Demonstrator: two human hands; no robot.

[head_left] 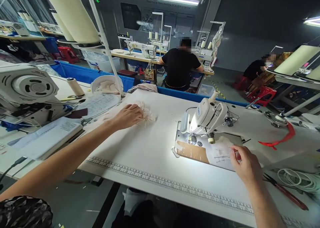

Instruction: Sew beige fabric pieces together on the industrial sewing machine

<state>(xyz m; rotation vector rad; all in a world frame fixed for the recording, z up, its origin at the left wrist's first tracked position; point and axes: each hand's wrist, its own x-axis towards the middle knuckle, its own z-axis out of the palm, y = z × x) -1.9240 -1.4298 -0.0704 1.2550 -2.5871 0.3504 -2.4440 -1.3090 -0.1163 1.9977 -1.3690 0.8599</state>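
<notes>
The person's right hand (246,164) is pinching, thumb and forefinger closed at the right edge of one thin, wrinkled white cloth (221,151), which is lying on the sewing plate at the right of the table (147,144). The left hand (128,116) is curling palm-down over one loose heap of small, crumpled cream fabric pieces (148,114) on the far left part of the tabletop; whether its fingers are gripping any, one cannot tell. Between the hands, one white sewing machine (200,116) is shining its light on a smooth tan panel (191,151), just left of the white cloth. Along the near edge, one printed ruler strip (160,181) is running. Farther left, one round white container (93,84) is holding soft pale cloth, and one slim cone of thread (75,87) is standing beside it. At the right, one strip of red ribbon (282,139) is lying twisted, and one coil of white cord (296,179) is sitting near a pointed tool with brown handles (292,196). Beyond, one co-worker in a black top (177,68) is sitting facing away.
</notes>
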